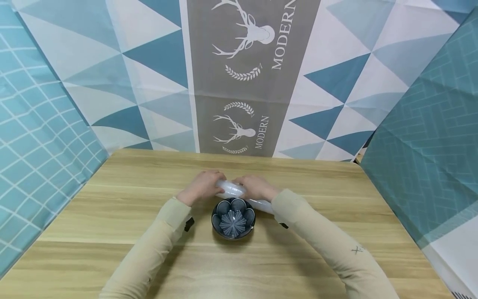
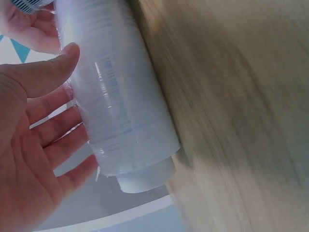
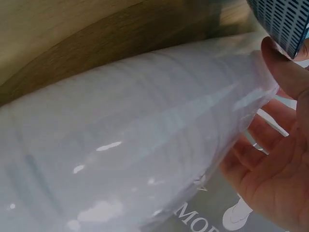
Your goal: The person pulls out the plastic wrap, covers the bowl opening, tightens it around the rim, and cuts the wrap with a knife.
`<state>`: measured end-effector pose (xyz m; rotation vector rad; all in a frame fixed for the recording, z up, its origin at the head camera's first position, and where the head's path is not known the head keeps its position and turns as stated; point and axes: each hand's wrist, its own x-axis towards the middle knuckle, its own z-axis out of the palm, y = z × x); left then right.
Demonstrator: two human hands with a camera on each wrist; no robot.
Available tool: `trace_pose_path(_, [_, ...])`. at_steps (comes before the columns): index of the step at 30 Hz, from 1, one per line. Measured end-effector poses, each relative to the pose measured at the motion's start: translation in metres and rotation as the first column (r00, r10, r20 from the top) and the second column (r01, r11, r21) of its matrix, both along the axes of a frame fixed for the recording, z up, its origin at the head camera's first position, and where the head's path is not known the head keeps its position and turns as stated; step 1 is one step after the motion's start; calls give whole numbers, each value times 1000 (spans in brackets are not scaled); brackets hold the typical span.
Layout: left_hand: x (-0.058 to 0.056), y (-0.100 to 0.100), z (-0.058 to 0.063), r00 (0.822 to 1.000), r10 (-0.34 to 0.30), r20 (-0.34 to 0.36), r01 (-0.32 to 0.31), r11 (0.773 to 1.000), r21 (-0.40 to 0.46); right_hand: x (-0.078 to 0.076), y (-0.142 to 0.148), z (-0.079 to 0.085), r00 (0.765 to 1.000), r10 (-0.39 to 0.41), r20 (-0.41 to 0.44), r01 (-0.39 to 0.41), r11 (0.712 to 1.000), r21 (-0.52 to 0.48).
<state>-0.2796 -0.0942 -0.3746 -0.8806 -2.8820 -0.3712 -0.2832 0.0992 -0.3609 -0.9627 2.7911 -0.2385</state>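
Observation:
A roll of clear plastic wrap (image 1: 228,189) lies on the table behind a dark blue bowl (image 1: 233,224) with a flower-like pattern inside. My left hand (image 1: 205,185) holds the roll near its left end, thumb against the near side and fingers behind it. Its pale core (image 2: 147,178) sticks out past the film in the left wrist view. Farther right, my right hand (image 1: 255,187) grips the wrap between its thumb (image 3: 285,70) and the fingers behind. The right wrist view shows shiny film (image 3: 125,130) stretching away from that hand, with the patterned bowl (image 3: 285,21) at its upper corner.
The wood-grain table (image 1: 123,232) reaches back to a wall cloth (image 1: 239,95) with deer heads and triangles. Teal tiled cloth (image 1: 41,116) hangs at the left, and another teal cloth (image 1: 429,120) at the right.

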Motion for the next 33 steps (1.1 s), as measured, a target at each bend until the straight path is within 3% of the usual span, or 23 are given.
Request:
trace_pose_path(7, [0, -3, -2, 999, 31, -34, -31, 999, 18, -1, 23, 6, 991, -34, 130, 50, 992, -119])
trace_pose_path(14, [3, -10, -4, 997, 69, -43, -68, 997, 20, -1, 55, 14, 972, -97, 213, 127, 983, -132])
trace_pose_path(26, [9, -19, -6, 986, 155, -65, -150, 986, 68, 0, 74, 15, 980, -149, 134, 170, 971, -165])
trace_pose_path(33, [14, -19, -7, 976, 189, -112, -185, 982, 47, 4, 75, 10, 988, -154, 13, 154, 981, -115])
